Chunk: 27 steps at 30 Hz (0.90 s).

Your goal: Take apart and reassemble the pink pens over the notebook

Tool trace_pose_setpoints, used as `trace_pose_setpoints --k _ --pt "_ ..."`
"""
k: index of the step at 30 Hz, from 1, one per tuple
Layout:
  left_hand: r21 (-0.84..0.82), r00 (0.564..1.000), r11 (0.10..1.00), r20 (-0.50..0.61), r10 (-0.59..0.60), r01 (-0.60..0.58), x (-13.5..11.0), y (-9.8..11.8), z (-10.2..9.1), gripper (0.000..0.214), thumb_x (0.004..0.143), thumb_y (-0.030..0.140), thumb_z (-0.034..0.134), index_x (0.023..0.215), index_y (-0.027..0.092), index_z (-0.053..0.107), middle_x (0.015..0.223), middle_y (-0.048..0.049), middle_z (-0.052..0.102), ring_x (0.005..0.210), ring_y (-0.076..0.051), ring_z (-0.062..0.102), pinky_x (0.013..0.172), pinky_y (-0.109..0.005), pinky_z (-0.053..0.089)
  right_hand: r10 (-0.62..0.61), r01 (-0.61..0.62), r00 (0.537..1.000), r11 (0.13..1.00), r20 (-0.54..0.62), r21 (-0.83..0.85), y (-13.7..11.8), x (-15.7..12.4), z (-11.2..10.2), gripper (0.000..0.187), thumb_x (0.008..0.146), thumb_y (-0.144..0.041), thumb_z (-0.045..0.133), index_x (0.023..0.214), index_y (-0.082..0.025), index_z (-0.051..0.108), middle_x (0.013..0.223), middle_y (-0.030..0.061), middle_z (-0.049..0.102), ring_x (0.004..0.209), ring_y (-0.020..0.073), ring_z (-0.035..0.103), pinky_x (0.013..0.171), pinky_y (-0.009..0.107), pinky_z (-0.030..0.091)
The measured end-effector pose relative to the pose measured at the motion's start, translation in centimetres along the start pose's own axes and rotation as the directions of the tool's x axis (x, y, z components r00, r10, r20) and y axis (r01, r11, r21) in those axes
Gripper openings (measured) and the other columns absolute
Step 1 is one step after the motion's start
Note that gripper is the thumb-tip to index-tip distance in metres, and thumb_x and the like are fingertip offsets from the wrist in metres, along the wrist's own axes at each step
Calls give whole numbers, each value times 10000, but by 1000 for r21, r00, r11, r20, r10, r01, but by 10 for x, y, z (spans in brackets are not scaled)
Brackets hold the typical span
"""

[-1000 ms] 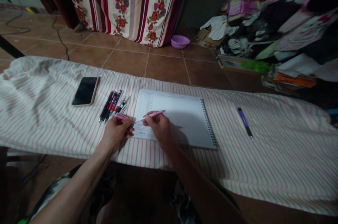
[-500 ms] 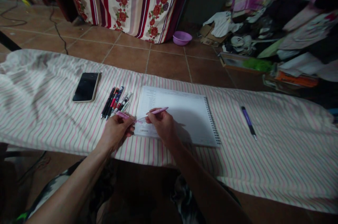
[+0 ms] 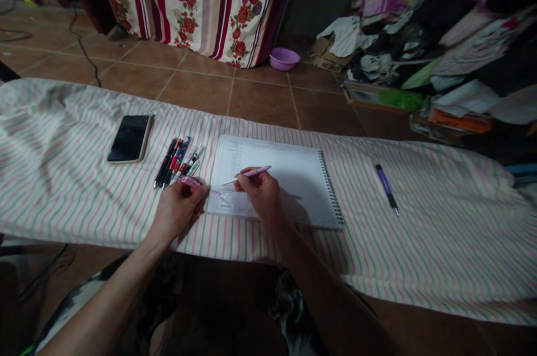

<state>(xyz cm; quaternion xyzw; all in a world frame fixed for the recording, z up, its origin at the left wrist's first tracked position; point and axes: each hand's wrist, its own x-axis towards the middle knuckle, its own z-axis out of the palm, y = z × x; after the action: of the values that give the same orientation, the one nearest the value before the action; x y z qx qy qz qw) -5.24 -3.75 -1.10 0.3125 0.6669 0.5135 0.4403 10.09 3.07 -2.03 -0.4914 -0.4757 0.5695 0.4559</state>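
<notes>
My right hand [image 3: 262, 191] pinches a pink pen half [image 3: 257, 171], from whose left end a thin white refill [image 3: 229, 181] sticks out. It is over a spiral notebook [image 3: 289, 171] lying open at a printed page. My left hand [image 3: 178, 205] is closed on another pink pen piece [image 3: 191, 181], probably the barrel, left of the notebook's edge. A small pink piece [image 3: 216, 192] shows on the page between my hands. Beyond my left hand lies a bunch of several pens [image 3: 172, 163]. A purple and black pen [image 3: 386, 188] lies apart, right of the notebook.
A striped cloth [image 3: 440, 233] covers the long surface. At its left lies a phone [image 3: 130, 139], screen up. On the tiled floor beyond are a purple basin [image 3: 284, 58], a floral curtain [image 3: 210, 4] and a heap of clothes [image 3: 419, 26].
My hands have moved slightly apart. The refill's tip has drawn away from my left fingers. The whole view has shifted a little, so things appear further left.
</notes>
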Motion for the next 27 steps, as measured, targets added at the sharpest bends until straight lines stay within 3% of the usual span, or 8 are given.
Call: trace_pose_setpoints --k 8,13,19,27 --pt "271 993 956 -7 120 -114 3 -2 -4 209 678 331 660 753 136 647 520 3 618 429 -123 520 423 -220 400 35 -35 999 999 0 3 -4 1 -3 216 632 -292 669 772 -146 593 575 -18 644 539 129 639 575 256 549" --pt "349 992 934 -70 106 -75 5 0 -5 245 668 376 671 707 136 637 544 0 625 469 -128 542 447 -220 400 71 -71 997 997 -1 -44 -7 1 -6 202 648 -286 650 777 -142 591 583 -19 640 541 122 639 564 240 543" --pt "218 1000 976 -21 5 0 1 17 2 269 711 330 642 545 153 527 367 49 479 334 -69 416 352 -177 309 79 -78 997 995 17 -55 -10 5 -12 217 641 -265 660 796 -140 574 586 -23 636 538 119 634 557 244 543" --pt "-10 994 994 -18 -111 111 1 21 2 183 680 281 663 683 131 557 478 10 582 363 -79 481 348 -174 335 139 -139 990 988 -6 -68 -11 9 -18 284 649 -221 672 880 -140 528 570 -35 640 476 101 621 502 211 529"
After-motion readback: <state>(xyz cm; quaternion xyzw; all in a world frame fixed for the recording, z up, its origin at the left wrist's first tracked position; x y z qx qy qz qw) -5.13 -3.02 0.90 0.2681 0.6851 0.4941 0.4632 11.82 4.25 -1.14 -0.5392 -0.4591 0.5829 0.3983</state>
